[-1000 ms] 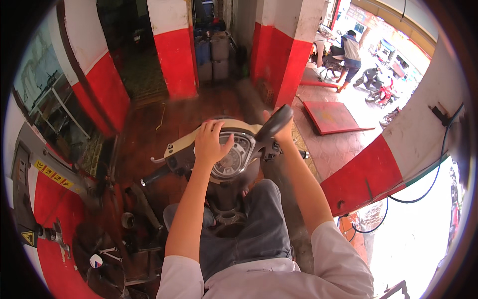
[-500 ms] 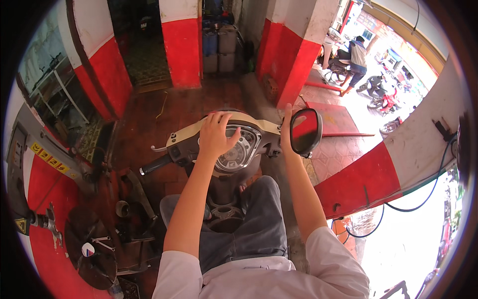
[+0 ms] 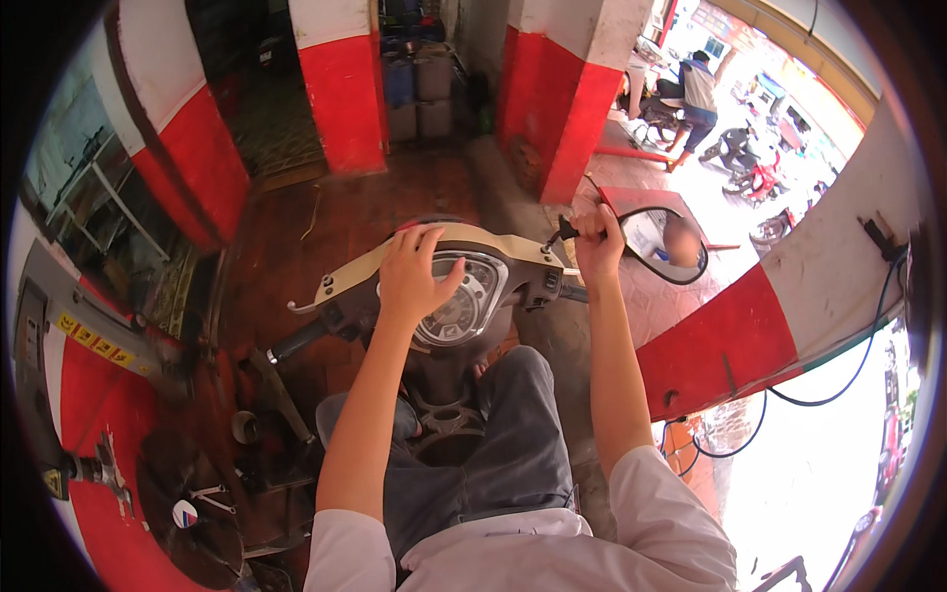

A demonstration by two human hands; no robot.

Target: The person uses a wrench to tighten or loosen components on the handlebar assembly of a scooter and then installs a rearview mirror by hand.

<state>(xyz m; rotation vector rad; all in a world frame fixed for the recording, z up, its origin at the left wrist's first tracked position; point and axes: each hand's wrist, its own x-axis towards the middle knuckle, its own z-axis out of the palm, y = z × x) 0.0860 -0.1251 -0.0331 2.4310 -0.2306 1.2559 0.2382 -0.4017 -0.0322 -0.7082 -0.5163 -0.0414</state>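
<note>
I sit astride a scooter with a cream and dark handlebar cover (image 3: 488, 240) and a chrome-rimmed instrument dial (image 3: 456, 318). My left hand (image 3: 410, 276) lies on the cover and the dial's left edge, fingers spread, holding nothing. My right hand (image 3: 600, 243) is closed round the black stem of a rear-view mirror (image 3: 646, 237), just above the right end of the cover. The mirror's glass faces me. Whether the stem's lower end is seated in its mount cannot be made out. On the left, the brake lever and black grip (image 3: 296, 343) are untouched.
A red and white pillar (image 3: 567, 128) stands ahead. A low red and white wall (image 3: 715, 340) runs along my right, with a hanging black cable (image 3: 824, 403). At left is a round dark machine plate (image 3: 187, 503). Another person (image 3: 698, 99) works by parked motorbikes outside.
My right hand has moved up and turned, now gripping the mirror stem. The mirror has swung outward to the right, its glass tilted differently. My left hand stays on the cover.
</note>
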